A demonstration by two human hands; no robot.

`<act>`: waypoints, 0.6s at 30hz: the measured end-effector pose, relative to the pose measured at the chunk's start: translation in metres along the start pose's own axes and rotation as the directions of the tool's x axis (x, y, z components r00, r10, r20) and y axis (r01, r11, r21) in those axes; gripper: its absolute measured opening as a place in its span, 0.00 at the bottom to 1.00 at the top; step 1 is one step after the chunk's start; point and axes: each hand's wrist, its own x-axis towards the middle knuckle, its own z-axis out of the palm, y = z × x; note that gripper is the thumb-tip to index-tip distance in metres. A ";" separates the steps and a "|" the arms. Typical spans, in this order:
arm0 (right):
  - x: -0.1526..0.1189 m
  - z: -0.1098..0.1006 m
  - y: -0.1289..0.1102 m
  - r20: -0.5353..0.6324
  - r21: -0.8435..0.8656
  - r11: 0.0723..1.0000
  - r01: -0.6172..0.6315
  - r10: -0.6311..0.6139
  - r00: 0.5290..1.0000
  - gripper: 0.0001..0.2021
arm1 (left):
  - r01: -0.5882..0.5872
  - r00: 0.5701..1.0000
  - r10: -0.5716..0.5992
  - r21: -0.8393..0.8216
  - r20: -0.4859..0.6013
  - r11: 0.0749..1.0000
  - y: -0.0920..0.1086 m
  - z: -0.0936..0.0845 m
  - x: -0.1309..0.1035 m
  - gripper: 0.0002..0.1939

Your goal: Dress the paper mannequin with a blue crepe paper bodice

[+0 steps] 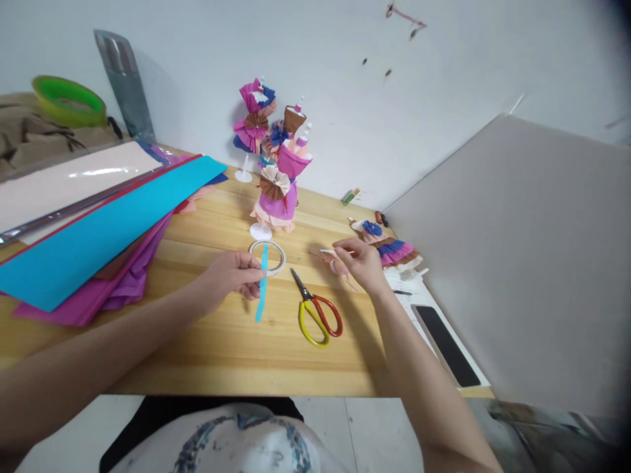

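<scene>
My left hand (227, 279) is closed, thumb and fingers pinching a narrow turquoise paper strip (263, 299) that hangs upright over the table. Just behind the strip lies a roll of white tape (282, 255), flat on the wood. My right hand (363, 261) is closed with its fingertips together beside a small white bit (327, 250); whether they grip it is too small to tell. Paper scraps (339, 265) in peach and pink lie below those fingertips. Between my hands rest scissors (315, 309) with one yellow and one red handle, blades pointing away.
Small dress forms in ruffled paper dresses (286, 161) stand by the wall. Stacked coloured paper (113, 230) covers the left side, with a green tape roll (69, 102) behind. Another ruffled dress (394, 249) and a phone (446, 345) lie right, beside a grey panel (532, 263).
</scene>
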 end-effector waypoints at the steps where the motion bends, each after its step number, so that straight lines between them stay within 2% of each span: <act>1: -0.006 0.007 -0.013 0.100 0.167 0.985 -0.048 0.031 0.994 0.17 | -0.001 1.000 0.001 0.012 0.011 1.000 0.001 0.001 -0.001 0.09; 4: -0.025 0.032 -0.059 0.379 0.511 0.834 -0.207 -0.002 0.925 0.22 | -0.020 0.999 0.017 0.071 0.034 0.997 0.004 0.003 -0.003 0.08; 7: -0.038 0.056 -0.096 0.557 0.614 0.701 -0.363 -0.058 0.829 0.22 | -0.053 0.998 0.048 0.138 0.039 0.989 0.005 0.003 -0.003 0.08; 9: -0.041 0.068 -0.109 0.554 0.655 0.649 -0.387 -0.064 0.830 0.21 | -0.077 0.997 0.070 0.174 0.042 0.982 0.005 0.002 -0.003 0.08; 13: -0.040 0.081 -0.116 0.439 0.737 0.577 -0.352 -0.013 0.898 0.17 | -0.112 0.994 0.109 0.225 0.024 0.968 0.000 -0.002 0.000 0.07; 18: -0.041 0.083 -0.115 0.335 0.751 0.591 -0.296 0.046 0.941 0.14 | -0.080 0.997 0.082 0.228 0.001 0.970 0.002 -0.004 0.000 0.06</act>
